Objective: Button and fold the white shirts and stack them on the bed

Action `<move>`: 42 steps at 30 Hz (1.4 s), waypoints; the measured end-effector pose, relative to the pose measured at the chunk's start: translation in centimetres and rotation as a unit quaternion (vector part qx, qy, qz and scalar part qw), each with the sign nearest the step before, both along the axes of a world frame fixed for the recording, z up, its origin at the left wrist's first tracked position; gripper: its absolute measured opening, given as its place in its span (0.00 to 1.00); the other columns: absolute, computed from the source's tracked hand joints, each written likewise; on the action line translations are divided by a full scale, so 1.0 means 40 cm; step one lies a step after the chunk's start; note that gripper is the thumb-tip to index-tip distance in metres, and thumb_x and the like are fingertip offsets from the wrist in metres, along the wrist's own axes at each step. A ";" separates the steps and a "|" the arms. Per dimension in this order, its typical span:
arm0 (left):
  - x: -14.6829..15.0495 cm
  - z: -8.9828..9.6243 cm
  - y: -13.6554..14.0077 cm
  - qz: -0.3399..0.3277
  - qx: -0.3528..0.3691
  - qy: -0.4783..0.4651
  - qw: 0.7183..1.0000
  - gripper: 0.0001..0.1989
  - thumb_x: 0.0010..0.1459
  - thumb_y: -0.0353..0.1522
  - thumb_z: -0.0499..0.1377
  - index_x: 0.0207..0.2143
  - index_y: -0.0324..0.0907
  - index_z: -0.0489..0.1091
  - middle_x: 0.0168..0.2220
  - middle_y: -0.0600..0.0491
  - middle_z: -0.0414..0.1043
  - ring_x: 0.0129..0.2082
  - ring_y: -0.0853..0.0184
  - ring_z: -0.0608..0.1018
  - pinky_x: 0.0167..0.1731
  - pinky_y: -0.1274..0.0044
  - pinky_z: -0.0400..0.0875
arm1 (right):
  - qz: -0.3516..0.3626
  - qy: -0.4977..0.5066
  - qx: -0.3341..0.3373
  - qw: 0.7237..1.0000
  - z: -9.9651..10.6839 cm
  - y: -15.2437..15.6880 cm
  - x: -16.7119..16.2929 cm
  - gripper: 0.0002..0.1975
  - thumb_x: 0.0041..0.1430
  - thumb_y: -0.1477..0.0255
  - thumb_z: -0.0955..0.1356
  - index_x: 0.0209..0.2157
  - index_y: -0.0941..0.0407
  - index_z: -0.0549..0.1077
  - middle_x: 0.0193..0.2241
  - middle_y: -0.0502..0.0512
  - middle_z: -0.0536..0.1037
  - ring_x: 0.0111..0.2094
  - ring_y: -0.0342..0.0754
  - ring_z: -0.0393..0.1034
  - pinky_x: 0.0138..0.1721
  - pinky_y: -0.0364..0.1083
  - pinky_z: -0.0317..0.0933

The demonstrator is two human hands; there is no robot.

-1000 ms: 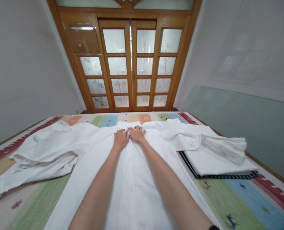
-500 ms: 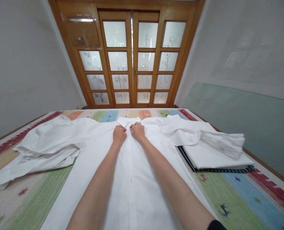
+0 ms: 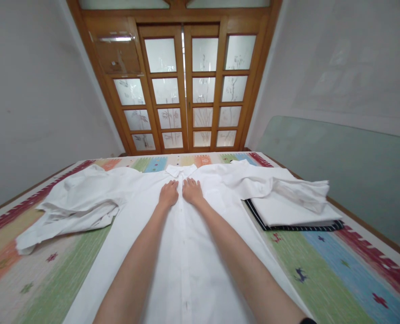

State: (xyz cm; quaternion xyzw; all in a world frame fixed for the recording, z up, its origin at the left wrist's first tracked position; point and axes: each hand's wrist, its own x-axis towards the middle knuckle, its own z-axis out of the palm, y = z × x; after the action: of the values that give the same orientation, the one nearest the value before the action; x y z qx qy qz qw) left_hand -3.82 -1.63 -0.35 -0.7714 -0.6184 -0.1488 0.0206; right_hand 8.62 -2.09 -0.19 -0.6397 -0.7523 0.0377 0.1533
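Note:
A white button-up shirt [image 3: 183, 252] lies spread front up, its collar [image 3: 180, 170] at the far end and its button strip running down the middle. Just below the collar, my left hand [image 3: 169, 193] rests on the left side of the strip with its fingers curled onto the cloth. My right hand [image 3: 192, 191] mirrors it on the other side, fingers also bent and closed on the shirt. The fingertips are partly hidden. To the left lies a rumpled sleeve [image 3: 81, 198]; the other sleeve [image 3: 284, 191] stretches right.
Under the right sleeve sits a folded white cloth [image 3: 288, 211] over a dark striped one [image 3: 301, 228]. A colourful patterned cover [image 3: 61, 265] spreads beneath the shirt. Beyond stand wooden doors with glass panes [image 3: 186, 90]; a pale green panel [image 3: 338, 166] leans at the right wall.
Both hands have slid slightly down from the collar along the button strip, and more of the collar shows. The view has shifted a little.

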 end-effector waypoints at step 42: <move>-0.028 -0.029 0.008 -0.069 0.027 -0.214 0.974 0.20 0.56 0.25 0.53 0.50 0.44 0.74 0.47 0.50 0.78 0.48 0.63 0.78 0.52 0.72 0.69 | -0.001 0.089 0.031 0.996 -0.014 0.034 0.013 0.32 0.61 0.73 0.59 0.67 0.56 0.52 0.62 0.59 0.65 0.64 0.55 0.50 0.63 0.58 0.41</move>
State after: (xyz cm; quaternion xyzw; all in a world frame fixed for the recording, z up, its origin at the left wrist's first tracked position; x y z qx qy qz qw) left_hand -4.95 -1.31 -1.50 -0.7613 -0.5497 -0.3286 -0.1016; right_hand 9.14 -0.72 -0.77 -0.6293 -0.7359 0.0711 0.2395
